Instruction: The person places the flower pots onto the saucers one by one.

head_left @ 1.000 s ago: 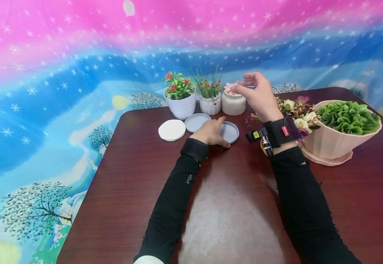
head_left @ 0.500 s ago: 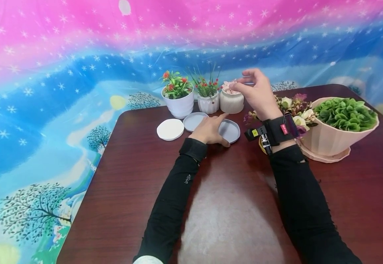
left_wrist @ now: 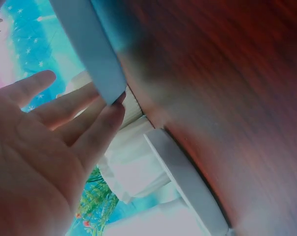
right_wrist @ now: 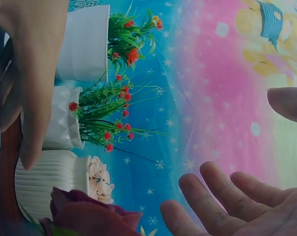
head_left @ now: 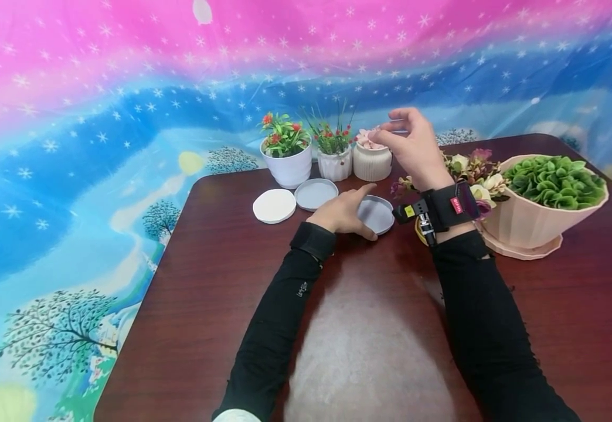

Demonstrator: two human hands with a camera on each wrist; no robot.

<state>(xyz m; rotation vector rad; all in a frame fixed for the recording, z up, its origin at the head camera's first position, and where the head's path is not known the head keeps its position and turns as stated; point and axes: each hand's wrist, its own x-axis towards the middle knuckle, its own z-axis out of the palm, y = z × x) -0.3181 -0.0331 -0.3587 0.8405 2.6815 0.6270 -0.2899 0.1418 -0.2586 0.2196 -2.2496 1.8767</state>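
My left hand (head_left: pixel 340 212) holds a grey saucer (head_left: pixel 380 215) by its left side, thumb at the near edge and fingers toward the far edge. In the left wrist view the fingertips meet the rim of that saucer (left_wrist: pixel 92 54). Left of it lie a second grey saucer (head_left: pixel 316 194) and a white saucer (head_left: pixel 274 206). My right hand (head_left: pixel 415 146) is raised with nothing in it, fingers loosely bent. It overlaps the ribbed cream pot (head_left: pixel 373 163) with pink flowers in the head view. The right wrist view shows the right hand's fingers (right_wrist: pixel 214 211) spread apart.
Behind the saucers stand a white pot (head_left: pixel 289 168) with orange flowers and a smaller white pot (head_left: pixel 335 166) with red berries. Rose-like flowers (head_left: pixel 477 176) sit beside the right forearm. A large peach planter (head_left: pixel 533 225) with green leaves is at the right. A printed cloth (head_left: pixel 126 135) hangs behind.
My left hand and the grey saucer have slid to the right, widening the gap from the second grey saucer. The right hand has stayed raised in nearly the same place.
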